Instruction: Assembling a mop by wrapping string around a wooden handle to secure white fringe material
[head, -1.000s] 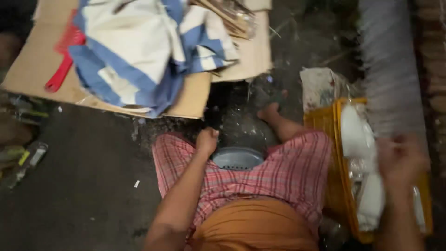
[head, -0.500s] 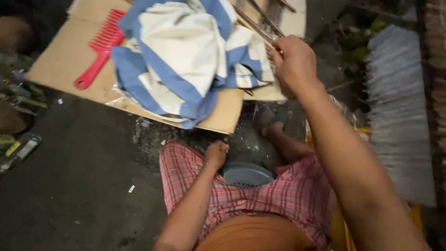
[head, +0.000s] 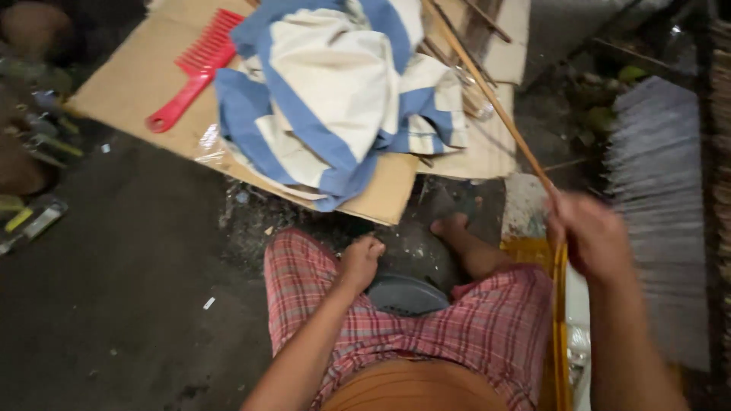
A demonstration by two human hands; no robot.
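My right hand [head: 590, 236] is closed around the near end of a long thin brown stick [head: 487, 95], which slants up and left over the cardboard. It hovers above a yellow crate [head: 560, 320] at my right side. My left hand [head: 360, 259] rests as a loose fist on my left knee, on the red checked shorts [head: 304, 281], holding nothing. Between my legs sits a grey round bowl-like object [head: 407, 293].
A flattened cardboard sheet [head: 137, 84] on the dark floor carries a blue and white striped cloth [head: 335, 91], a red wide-tooth comb [head: 190, 68] and more sticks [head: 487, 19]. A grey ribbed panel [head: 659, 213] stands at the right. Small tools [head: 30, 221] lie at far left.
My right hand went from the crate up to the sticks on the cardboard, then drew back toward the crate with one stick in its grip. The view shifted slightly. My left hand stayed on the knee.
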